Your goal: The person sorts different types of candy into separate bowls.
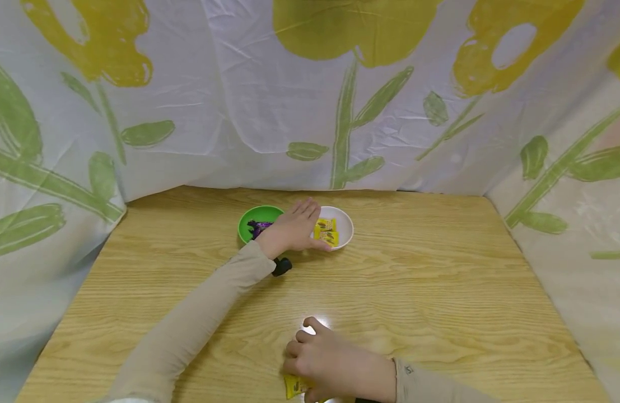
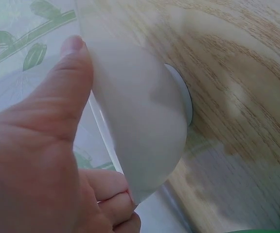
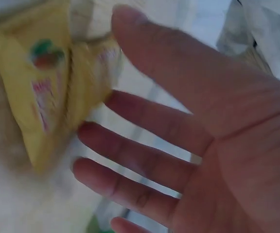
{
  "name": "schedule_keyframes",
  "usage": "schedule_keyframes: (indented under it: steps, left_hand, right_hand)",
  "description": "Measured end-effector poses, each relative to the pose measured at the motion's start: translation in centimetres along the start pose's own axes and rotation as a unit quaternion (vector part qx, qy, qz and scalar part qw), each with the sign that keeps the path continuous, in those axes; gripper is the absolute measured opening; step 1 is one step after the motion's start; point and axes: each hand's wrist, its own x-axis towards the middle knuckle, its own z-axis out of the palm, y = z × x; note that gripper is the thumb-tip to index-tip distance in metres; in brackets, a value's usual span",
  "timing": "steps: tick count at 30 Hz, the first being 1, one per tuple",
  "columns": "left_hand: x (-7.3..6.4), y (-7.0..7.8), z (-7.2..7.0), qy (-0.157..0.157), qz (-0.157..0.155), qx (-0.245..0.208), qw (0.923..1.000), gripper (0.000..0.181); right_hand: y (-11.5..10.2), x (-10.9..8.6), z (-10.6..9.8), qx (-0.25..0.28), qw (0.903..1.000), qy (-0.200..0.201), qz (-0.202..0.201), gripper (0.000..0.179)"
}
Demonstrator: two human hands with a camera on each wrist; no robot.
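Observation:
At the back of the table my left hand (image 1: 297,228) grips the rim of a white bowl (image 1: 345,228). In the left wrist view the thumb lies along one side of the white bowl (image 2: 140,111) and curled fingers meet the rim opposite. Inside it lie yellow candy packets (image 1: 327,232). Close to the table's near side is my right hand (image 1: 330,358), its fingers spread and slightly bent over more yellow packets (image 1: 293,386). The right wrist view, blurred, has two yellow packets (image 3: 38,82) by the thumb and fingertips, with the palm bare.
Left of the white bowl stands a green bowl (image 1: 246,224) with purple-wrapped candy (image 1: 259,227), partly hidden by my left wrist. A black wrist-camera piece (image 1: 281,267) hangs under that wrist. Flower-printed cloth (image 1: 249,112) walls the wooden table (image 1: 441,291) at the back and sides.

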Motion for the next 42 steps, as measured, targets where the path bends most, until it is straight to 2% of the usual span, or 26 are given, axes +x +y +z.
schedule_keyframes:
  steps: [5,11,16,25,28,36,39,42]
  left_hand:
    - [0.1,0.0,0.0,0.002,0.003,0.002,1.0000,0.111]
    - [-0.1,0.0,-0.1,0.003,0.000,0.006,1.0000,0.111]
    - [0.0,0.1,-0.2,0.003,0.002,-0.002,1.0000,0.110]
    - [0.1,0.1,-0.1,0.001,0.002,-0.002,1.0000,0.111]
    - [0.1,0.0,0.0,0.002,-0.001,0.000,1.0000,0.111]
    - [0.1,0.0,0.1,0.004,0.001,-0.003,1.0000,0.111]
    - [0.0,0.0,0.1,0.007,0.003,-0.002,1.0000,0.110]
    - [0.0,0.1,0.1,0.010,0.006,0.005,0.9999,0.108]
  right_hand:
    - [-0.5,0.3,0.6,-0.003,0.9999,0.016,-0.003,0.035]
    - [-0.5,0.4,1.3,-0.031,0.9972,0.067,-0.011,0.027]
    - [-0.2,0.3,1.1,-0.044,0.9963,0.073,-0.011,0.030]
    - [1.7,0.1,-0.6,0.026,0.9988,0.041,0.008,0.028]
    - [2.7,0.0,-1.1,0.036,0.9980,0.050,0.016,0.030]
    - [5.8,-0.6,-1.9,0.078,0.9864,0.136,0.047,0.029]
    - [6.7,-0.8,-2.1,0.093,0.9786,0.177,0.049,0.028]
    - [7.8,-1.0,-2.3,0.104,0.9669,0.228,0.047,0.026]
